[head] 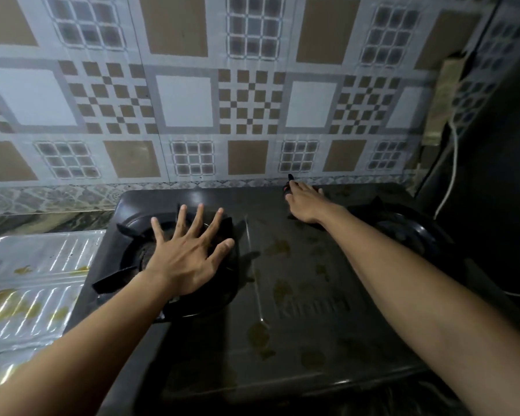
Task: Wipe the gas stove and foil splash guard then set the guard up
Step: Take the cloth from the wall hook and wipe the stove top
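Black glass-topped gas stove [297, 295] sits against the tiled wall, spattered with yellowish grease; the ribbed foil splash guard [33, 283] lies flat beside it. Left hand [189, 250] splays wide over the burner, holding nothing. Right hand [305, 202] reaches the back edge, fingers touching a small dark object [289, 184]; grip unclear.

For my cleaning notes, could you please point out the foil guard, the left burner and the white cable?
foil guard [36, 265]: head view, on its ribbed, stained face.
left burner [126, 232]: head view, on a pan-support prong.
white cable [454, 163]: head view, on its upright stretch.
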`<state>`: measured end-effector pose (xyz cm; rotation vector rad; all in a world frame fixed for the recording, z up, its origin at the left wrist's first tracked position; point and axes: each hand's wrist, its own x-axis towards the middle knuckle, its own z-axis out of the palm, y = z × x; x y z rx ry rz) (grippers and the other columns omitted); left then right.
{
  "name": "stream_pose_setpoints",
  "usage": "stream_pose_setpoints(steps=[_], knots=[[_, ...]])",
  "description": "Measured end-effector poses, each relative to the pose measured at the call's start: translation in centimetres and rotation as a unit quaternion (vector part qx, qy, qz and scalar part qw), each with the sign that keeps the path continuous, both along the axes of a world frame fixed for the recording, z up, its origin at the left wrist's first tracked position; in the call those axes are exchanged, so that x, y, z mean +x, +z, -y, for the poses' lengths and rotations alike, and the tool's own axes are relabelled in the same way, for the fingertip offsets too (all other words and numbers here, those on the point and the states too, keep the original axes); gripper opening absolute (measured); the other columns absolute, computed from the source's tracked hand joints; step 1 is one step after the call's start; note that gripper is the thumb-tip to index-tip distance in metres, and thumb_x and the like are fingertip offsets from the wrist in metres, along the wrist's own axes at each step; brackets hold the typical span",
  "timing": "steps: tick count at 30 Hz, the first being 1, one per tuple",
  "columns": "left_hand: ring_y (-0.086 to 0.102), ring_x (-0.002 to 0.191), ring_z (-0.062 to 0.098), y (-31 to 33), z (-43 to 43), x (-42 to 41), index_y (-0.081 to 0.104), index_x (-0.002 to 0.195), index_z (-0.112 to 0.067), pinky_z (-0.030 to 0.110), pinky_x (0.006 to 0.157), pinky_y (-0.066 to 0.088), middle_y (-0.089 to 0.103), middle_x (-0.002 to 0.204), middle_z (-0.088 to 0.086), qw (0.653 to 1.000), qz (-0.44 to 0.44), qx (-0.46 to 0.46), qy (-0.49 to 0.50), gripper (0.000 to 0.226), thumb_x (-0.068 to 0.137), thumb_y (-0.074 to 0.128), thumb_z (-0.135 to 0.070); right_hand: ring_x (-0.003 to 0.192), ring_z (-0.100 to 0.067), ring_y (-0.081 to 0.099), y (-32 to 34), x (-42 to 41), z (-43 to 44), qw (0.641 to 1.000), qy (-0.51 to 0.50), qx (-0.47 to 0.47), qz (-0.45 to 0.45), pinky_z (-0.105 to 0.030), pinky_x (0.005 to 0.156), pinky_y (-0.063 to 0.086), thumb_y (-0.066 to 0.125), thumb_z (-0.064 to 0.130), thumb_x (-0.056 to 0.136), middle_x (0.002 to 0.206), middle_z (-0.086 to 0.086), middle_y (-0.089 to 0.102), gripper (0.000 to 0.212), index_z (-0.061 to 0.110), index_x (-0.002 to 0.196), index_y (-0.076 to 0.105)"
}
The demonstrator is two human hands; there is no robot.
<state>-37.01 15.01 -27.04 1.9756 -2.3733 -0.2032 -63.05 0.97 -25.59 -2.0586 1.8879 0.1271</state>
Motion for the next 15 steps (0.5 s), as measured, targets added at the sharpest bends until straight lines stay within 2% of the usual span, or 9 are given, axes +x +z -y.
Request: stream_pose_setpoints(steps=[3, 9, 15], knots=[[-0.026, 0.147, 0.026, -0.1, 0.0, -0.4, -0.023, 0.150, -0.037, 0.069, 0.111, -0.015, -0.025, 0.161, -0.007, 1.000, -0.007, 0.003, -0.005, 0.080, 0.085, -0.003, -0.077, 0.152, -0.028, -0.002, 0.4, -1.3, -1.0, 0.999, -0.030, -0.005, 0.013, -0.049, 0.122, 0.002, 0.021, 0.030, 0.107, 0.166, -0.007, -0.002, 0.057, 0.014, 0.157, -0.001], [-0.021, 0.149, 0.027, -0.6, 0.0, -0.3, -0.025, 0.148, -0.040, 0.070, 0.112, -0.012, -0.023, 0.162, -0.005, 0.999, -0.031, 0.010, -0.006, 0.079, 0.082, -0.004, -0.077, 0.151, -0.032, -0.001, 0.2, -1.9, -3.5, 0.997, -0.070, -0.003, 0.011, -0.048, 0.121, 0.005, 0.021, 0.030, 0.107, 0.165, -0.016, -0.004, 0.058, 0.009, 0.157, -0.002], [-0.021, 0.149, 0.032, 0.0, -0.2, 0.1, -0.020, 0.151, -0.041, 0.073, 0.109, -0.013, -0.021, 0.164, -0.001, 1.000, -0.017, 0.012, 0.001, 0.078, 0.082, -0.005, -0.075, 0.152, -0.027, 0.000, -0.3, -1.5, -5.9, 0.996, -0.083, -0.020, 0.023, -0.043, 0.122, 0.003, 0.021, 0.028, 0.107, 0.165, -0.012, -0.001, 0.056, 0.011, 0.157, 0.001]])
